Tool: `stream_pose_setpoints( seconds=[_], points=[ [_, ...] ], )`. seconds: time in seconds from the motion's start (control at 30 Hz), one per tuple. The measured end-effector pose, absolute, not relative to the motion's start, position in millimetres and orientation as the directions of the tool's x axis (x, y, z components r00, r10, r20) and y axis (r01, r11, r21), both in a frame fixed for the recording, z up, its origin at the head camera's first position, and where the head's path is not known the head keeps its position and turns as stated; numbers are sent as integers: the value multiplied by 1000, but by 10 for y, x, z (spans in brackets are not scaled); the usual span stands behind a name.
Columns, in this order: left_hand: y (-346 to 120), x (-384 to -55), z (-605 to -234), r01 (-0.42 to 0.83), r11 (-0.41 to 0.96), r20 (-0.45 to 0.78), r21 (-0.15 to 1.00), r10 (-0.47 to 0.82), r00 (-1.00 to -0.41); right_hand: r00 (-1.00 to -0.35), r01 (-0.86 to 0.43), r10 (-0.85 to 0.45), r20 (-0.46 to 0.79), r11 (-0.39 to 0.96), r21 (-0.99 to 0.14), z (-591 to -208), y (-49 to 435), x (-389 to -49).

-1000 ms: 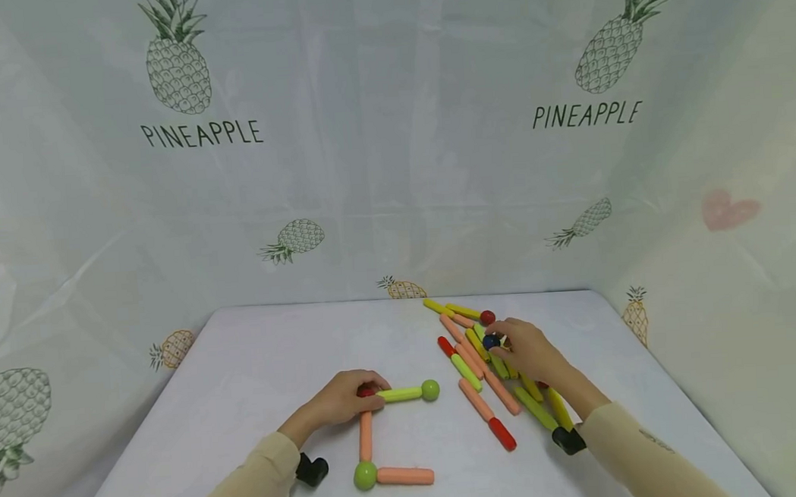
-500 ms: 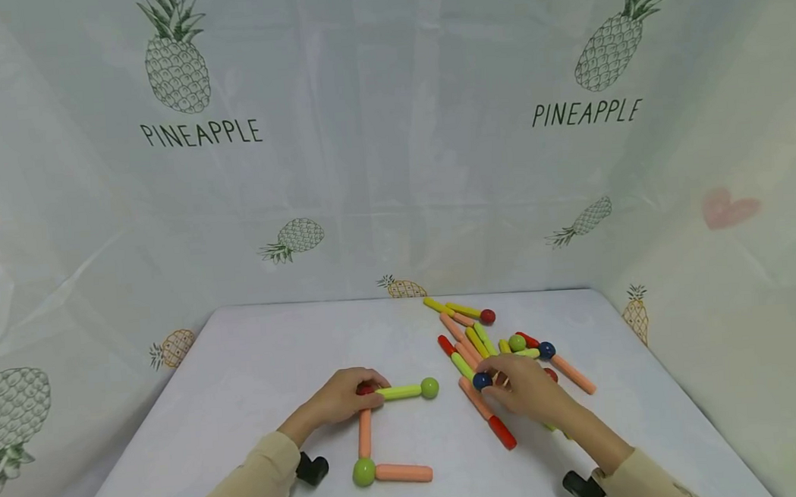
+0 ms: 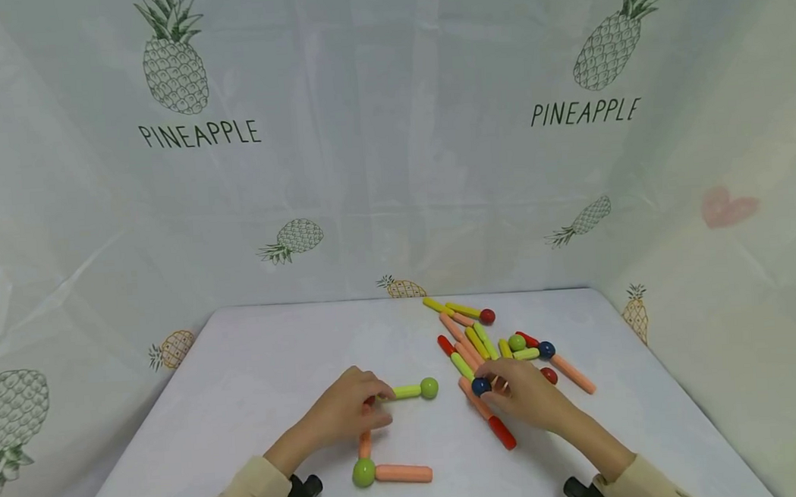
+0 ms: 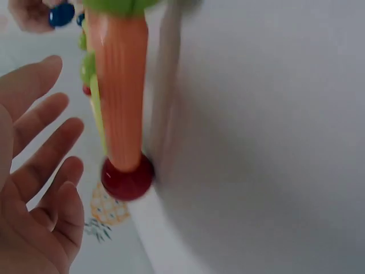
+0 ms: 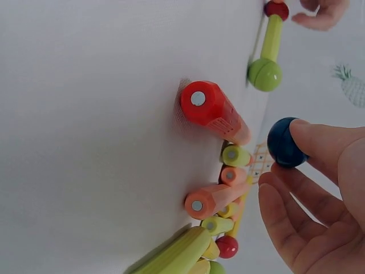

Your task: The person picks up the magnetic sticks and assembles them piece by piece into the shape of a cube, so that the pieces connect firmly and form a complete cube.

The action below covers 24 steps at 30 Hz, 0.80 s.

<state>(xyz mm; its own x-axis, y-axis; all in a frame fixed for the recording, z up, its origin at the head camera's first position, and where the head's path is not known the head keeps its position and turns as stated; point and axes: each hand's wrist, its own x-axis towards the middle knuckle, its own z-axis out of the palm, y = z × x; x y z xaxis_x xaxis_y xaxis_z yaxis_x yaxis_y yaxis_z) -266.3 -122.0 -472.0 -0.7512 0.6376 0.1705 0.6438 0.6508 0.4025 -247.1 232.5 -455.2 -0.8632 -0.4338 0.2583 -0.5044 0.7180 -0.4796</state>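
Observation:
Between thumb and fingertips, my right hand pinches a dark blue ball, held above the table beside the pile of sticks. My left hand hovers over a corner of joined toy pieces, its fingers loosely bent and apart from them in the left wrist view. At that corner a red ball joins an orange stick and a lime stick, which ends in a green ball. The orange stick runs to another green ball, from which a second orange stick points right.
Loose magnetic sticks, among them a red-tipped orange one, lie on the right of the white table. Another blue ball, a red ball and a green ball are among them. A pineapple-print cloth hangs behind.
My right hand has brought the blue ball from the pile toward the left and nearer. My left hand has let go of the red-ball corner and lifted slightly, its fingers now spread apart.

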Motion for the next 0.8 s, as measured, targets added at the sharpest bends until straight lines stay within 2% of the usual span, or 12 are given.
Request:
stream_pose_setpoints(
  seconds=[0.17,0.33,0.47,0.6,0.8],
  points=[
    [-1192,-2371,-4719,729,567,136,384,746,-652,-865,-501,-430,258,718,-484,-4554,2317,-2454],
    [-1164,-2205,-4739,775,534,111,339,795,-597,-875,-483,-413,252,724,-492,-4566,2293,-2428],
    [-1153,-2176,-4768,774,534,97,340,799,-594,-893,-448,-387,228,734,-511,-4582,2271,-2409],
    [-1141,-2200,-4801,749,543,98,379,781,-616,-902,-429,-377,209,736,-525,-4578,2243,-2380],
    [-1128,-2273,-4846,729,538,117,423,765,-633,-882,-466,-418,218,703,-537,-4583,2184,-2311]
  ],
)
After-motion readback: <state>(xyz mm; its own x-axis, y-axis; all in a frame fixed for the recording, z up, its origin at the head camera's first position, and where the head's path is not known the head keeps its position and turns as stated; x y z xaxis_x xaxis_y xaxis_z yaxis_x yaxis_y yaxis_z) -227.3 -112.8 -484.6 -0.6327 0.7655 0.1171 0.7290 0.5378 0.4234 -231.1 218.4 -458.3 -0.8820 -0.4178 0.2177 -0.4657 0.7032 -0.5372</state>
